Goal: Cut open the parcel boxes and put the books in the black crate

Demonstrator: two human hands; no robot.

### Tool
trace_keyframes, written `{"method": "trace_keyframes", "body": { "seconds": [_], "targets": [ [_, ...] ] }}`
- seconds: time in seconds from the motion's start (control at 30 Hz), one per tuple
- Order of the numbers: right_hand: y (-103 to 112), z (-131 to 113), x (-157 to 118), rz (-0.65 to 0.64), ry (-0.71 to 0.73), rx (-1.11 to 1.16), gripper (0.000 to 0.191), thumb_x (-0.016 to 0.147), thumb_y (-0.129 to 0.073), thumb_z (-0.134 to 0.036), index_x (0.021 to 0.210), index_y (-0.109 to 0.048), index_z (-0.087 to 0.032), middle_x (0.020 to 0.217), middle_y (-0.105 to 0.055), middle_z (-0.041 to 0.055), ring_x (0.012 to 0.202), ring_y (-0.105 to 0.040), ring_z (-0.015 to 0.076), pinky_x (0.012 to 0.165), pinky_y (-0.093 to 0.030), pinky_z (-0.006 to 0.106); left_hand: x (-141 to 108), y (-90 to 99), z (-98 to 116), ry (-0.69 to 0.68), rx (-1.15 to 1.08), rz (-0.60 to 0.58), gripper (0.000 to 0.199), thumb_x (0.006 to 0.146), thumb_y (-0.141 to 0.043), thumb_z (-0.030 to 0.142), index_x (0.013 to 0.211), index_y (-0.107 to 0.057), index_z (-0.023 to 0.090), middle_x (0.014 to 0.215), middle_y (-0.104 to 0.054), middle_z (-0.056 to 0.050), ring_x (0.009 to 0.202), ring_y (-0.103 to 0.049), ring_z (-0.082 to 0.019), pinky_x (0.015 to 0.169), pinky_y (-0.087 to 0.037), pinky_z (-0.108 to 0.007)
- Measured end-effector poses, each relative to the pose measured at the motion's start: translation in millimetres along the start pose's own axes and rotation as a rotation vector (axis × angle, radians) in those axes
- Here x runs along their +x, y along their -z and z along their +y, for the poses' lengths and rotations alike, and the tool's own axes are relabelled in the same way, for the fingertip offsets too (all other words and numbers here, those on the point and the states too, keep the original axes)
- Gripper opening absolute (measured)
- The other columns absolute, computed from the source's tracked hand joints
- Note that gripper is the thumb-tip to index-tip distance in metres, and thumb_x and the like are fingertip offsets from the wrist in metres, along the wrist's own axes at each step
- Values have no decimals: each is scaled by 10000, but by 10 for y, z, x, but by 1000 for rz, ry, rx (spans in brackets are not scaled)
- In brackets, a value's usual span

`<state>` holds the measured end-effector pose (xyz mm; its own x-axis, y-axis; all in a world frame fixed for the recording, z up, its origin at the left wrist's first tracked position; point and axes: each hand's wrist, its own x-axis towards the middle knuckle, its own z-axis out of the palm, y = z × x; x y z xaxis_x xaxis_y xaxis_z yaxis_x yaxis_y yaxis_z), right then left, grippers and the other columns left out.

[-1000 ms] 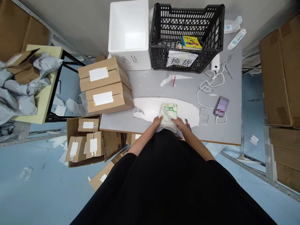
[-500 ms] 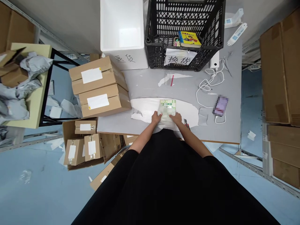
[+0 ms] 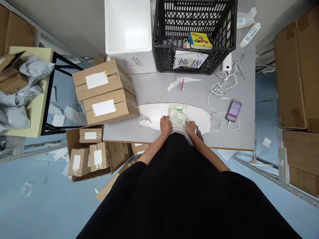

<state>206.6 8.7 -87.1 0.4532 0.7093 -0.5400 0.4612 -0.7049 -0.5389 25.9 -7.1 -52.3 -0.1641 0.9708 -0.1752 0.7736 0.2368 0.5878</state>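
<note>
Evidently, wrap (image 3: 177, 124) covered the near part of the book (image 3: 178, 108) on the desk (image 3: 231, 138), left hand (image 3: 165, 125) and right hand (image 3: 190, 127) at its sides, whether either grip pinched it indeterminable.

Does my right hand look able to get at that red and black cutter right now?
Probably yes. The cutter lies on the table close beside the right hand, nothing visible between them, though its fingers are at the wrapped packet.
</note>
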Motion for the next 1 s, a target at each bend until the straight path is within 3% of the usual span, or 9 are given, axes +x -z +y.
{"method": "trace_keyframes", "body": {
  "seconds": [0.13, 0.37, 0.6, 0.87, 1.0],
  "targets": [
    [39, 13, -9, -7, -6, -12, 298, 838, -537, -341, 1074, -560, -161, 1175, -664, 164, 1114, -621, 281, 975, -452, 366, -43, -71, 59, -75, 28, -94, 364, 939, -471, 180, 1288, -568, 163, 1296, -515, -170, 1244, -476, -308, 1080, -407, -430],
    [18, -104, -24, -113, -45, -4, 225, 789, -640, -382, 913, -608, -198, 1056, -703, 127, 1109, -633, 302, 973, -462, 388, 88, -114, -36, 127, -28, -234, 552, 913, -564, 271, 1430, -410, 149, 1384, -455, -195, 1217, -564, -306, 1012, -472, -410],
    [72, -137, -6, -304, -92, 134, 161, 743, -696, -312, 690, -581, -213, 811, -694, 72, 820, -674, 245, 744, -519, 345, 175, -128, -18, 159, 24, -327, 684, 858, -664, 314, 1431, -336, 138, 1353, -505, -218, 1221, -576, -334, 984, -465, -406],
    [155, -286, -216, -405, -80, 366, 226, 747, -697, -298, 894, -536, -239, 816, -695, 33, 737, -660, 203, 673, -539, 333, 154, -47, 22, 128, 17, -363, 761, 830, -694, 340, 1459, -302, 172, 1343, -509, -217, 1219, -572, -344, 988, -449, -426],
    [247, -345, -264, -387, 48, 393, 305, 751, -690, -417, 907, -474, -271, 818, -673, 12, 731, -638, 214, 677, -533, 351, 162, -3, 45, 154, -187, -366, 611, 844, -687, 407, 1362, -418, 227, 1312, -551, -160, 1253, -553, -302, 1022, -438, -401]
  ]
}}
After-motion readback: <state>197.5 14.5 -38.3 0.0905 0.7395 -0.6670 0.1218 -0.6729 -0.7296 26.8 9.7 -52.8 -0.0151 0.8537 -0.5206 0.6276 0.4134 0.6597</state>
